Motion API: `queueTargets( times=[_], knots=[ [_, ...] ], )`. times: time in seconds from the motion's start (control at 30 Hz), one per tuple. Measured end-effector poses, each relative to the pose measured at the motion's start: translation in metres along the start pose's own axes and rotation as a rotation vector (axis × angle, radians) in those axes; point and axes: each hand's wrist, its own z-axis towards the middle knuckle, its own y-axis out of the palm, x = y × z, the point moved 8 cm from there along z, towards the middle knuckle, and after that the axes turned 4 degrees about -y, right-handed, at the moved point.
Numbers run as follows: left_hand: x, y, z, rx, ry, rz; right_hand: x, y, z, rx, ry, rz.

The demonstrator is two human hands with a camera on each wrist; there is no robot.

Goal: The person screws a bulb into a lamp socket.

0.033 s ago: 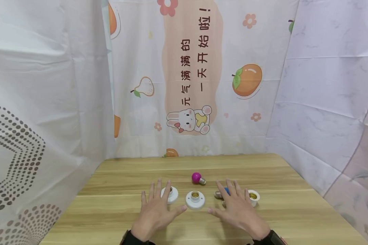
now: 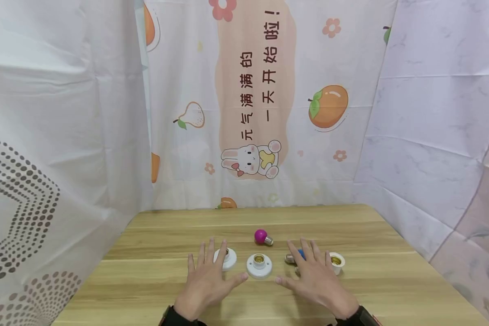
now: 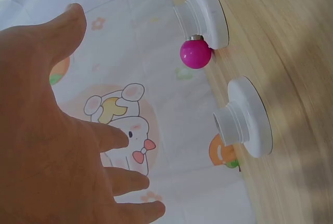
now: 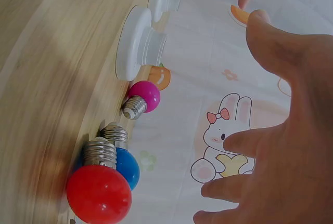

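Observation:
My left hand [image 2: 208, 280] hovers over the table with fingers spread, holding nothing. Beyond its fingertips stands a white lamp holder [image 2: 230, 261], partly covered by them in the head view. A second round white lamp holder [image 2: 259, 270] stands between the hands, its brass socket facing up. My right hand [image 2: 315, 281], likewise spread and holding nothing, is over a blue bulb [image 4: 128, 169] and a red bulb [image 4: 99, 195] lying side by side. In the head view it hides most of both. A magenta bulb [image 2: 261, 236] lies farther back.
Right of my right hand stands another white socket [image 2: 339, 263], partly behind a finger. The wooden table [image 2: 179, 226] carries all these things. A printed cloth [image 2: 187, 68] hangs along its back edge, with more cloth at both sides.

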Motion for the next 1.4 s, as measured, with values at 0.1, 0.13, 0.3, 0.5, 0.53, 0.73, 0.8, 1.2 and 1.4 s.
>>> queueTargets(
  times=[0.1, 0.13, 0.3, 0.5, 0.53, 0.73, 0.8, 1.2, 1.4],
  knots=[
    [0.001, 0.000, 0.000, -0.005, 0.000, 0.000, 0.000, 0.000, 0.000, 0.000, -0.001, -0.002],
    [0.001, 0.000, 0.000, -0.005, 0.001, 0.002, 0.000, -0.001, 0.000, 0.000, 0.000, -0.004],
    [0.003, -0.001, 0.000, -0.010, 0.009, -0.010, 0.000, -0.003, -0.001, 0.001, -0.006, -0.006],
    [0.005, -0.001, -0.001, -0.015, 0.022, -0.002, -0.002, -0.003, 0.000, -0.001, -0.033, -0.026],
    [0.006, -0.001, 0.000, -0.012, 0.027, 0.002, -0.003, -0.003, 0.001, -0.002, -0.035, -0.027],
    [0.008, -0.002, 0.005, 0.004, 0.068, -0.025, -0.006, -0.005, 0.005, 0.013, -0.044, -0.007],
    [0.010, -0.002, 0.008, 0.006, 0.088, -0.041, -0.007, -0.005, 0.007, 0.014, -0.042, 0.004],
    [0.023, 0.010, 0.031, -0.095, 0.129, -0.257, -0.013, 0.003, 0.030, 0.005, -0.058, 0.221],
    [0.021, 0.020, 0.040, -0.130, 0.092, -0.318, -0.014, 0.011, 0.040, -0.028, -0.063, 0.301]
  ],
)
